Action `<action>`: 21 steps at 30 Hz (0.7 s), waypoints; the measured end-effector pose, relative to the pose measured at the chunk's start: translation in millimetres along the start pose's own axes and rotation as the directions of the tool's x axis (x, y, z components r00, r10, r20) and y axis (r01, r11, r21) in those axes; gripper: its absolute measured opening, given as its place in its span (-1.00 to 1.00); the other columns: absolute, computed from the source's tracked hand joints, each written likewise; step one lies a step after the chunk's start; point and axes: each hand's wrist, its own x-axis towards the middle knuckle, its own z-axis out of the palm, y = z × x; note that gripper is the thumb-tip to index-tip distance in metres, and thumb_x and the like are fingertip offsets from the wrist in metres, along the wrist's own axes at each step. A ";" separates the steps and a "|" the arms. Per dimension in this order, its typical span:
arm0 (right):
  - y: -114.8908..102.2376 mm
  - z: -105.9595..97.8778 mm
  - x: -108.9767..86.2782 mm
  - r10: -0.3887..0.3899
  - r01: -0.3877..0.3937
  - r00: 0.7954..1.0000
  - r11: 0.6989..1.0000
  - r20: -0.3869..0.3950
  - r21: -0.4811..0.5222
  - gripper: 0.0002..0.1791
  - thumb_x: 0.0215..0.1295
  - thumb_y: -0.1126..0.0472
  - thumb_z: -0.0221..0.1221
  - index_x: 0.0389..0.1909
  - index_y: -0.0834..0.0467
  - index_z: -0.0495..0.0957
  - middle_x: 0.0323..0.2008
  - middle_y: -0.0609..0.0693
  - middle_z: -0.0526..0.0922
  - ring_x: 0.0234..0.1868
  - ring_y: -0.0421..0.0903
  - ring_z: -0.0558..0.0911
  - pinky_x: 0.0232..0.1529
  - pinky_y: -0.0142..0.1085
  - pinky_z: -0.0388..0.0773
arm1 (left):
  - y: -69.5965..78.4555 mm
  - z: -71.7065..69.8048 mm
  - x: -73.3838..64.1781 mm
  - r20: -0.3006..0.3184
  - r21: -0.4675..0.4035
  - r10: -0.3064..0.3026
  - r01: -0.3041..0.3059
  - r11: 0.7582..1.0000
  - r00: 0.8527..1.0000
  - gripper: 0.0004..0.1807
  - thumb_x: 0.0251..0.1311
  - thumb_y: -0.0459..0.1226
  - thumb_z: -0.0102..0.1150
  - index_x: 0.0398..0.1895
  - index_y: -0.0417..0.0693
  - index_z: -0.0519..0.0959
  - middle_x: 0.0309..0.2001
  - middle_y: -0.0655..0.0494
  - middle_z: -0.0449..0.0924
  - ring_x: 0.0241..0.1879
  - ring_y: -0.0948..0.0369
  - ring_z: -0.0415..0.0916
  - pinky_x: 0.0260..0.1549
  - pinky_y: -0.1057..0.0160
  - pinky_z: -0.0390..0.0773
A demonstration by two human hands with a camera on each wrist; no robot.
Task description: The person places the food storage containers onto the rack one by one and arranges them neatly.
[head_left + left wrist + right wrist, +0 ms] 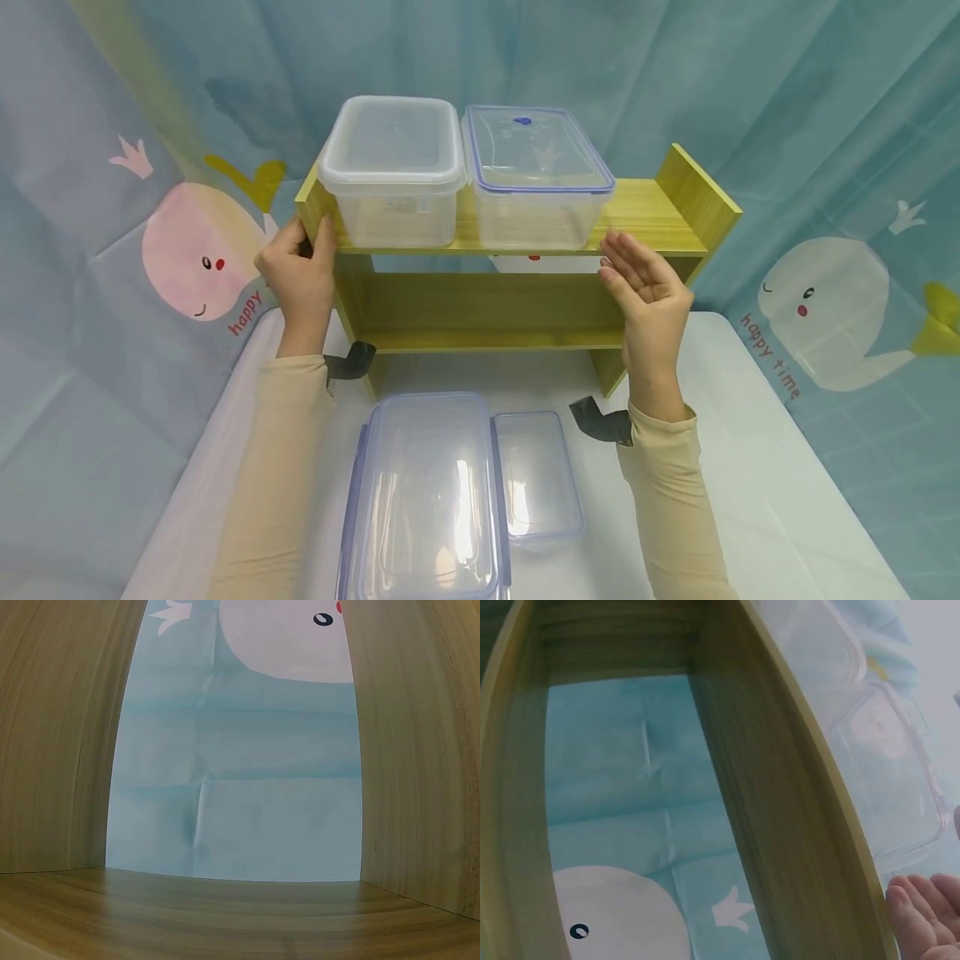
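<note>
In the head view a two-tier wooden shelf (pixel 487 308) stands on a white table. Two clear plastic food containers sit side by side on its top board: one with a frosted white lid (pixel 393 137), the other a blue-rimmed container (pixel 540 150). My left hand (pixel 300 271) grips the shelf's left side panel, thumb and fingers on either side. Near the front edge of the top board, right of the blue-rimmed container, my right hand (pixel 648 287) is raised with its fingers extended and holds nothing. Its fingertips (pixel 922 900) show beside the board in the right wrist view.
On the table (pixel 765 467) in front of the shelf lie a large flat clear container (pixel 427 492) with blue side clips and a smaller clear container (pixel 538 475) to its right. A blue curtain (pixel 750 67) with cartoon prints surrounds the table.
</note>
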 end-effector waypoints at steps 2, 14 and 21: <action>-0.2 -2.4 -5.1 0.002 -0.002 1.000 1.000 0.003 -0.001 -0.62 0.08 0.60 0.19 -0.02 0.44 0.53 -0.07 0.22 0.62 -0.02 0.09 0.61 -0.05 -0.23 0.54 | 0.1 -0.4 -0.3 0.008 -0.005 0.010 -0.010 1.000 1.000 -0.69 0.14 -0.30 0.20 -0.56 -0.45 0.52 -0.63 0.33 0.36 -0.64 0.42 0.28 -0.58 0.49 0.28; -1.9 -18.4 -28.3 0.005 -0.004 0.999 1.000 0.035 -0.023 -0.63 0.08 0.64 0.15 -0.03 0.50 0.50 -0.07 0.23 0.62 -0.02 0.08 0.61 0.00 -0.22 0.51 | 3.9 0.5 0.4 0.003 0.003 -0.026 0.026 1.000 1.000 -0.65 0.14 -0.27 0.20 -0.58 -0.47 0.49 -0.67 0.28 0.34 -0.67 0.39 0.25 -0.60 0.48 0.23; -2.6 -26.2 -37.6 0.011 -0.009 0.999 0.999 0.053 -0.035 -0.63 0.09 0.62 0.15 -0.02 0.52 0.49 -0.06 0.22 0.62 -0.02 0.06 0.62 -0.01 -0.24 0.51 | 2.3 1.2 0.3 -0.005 -0.001 -0.019 0.019 1.000 1.000 -0.64 0.14 -0.26 0.21 -0.58 -0.47 0.50 -0.66 0.31 0.36 -0.66 0.39 0.26 -0.59 0.48 0.24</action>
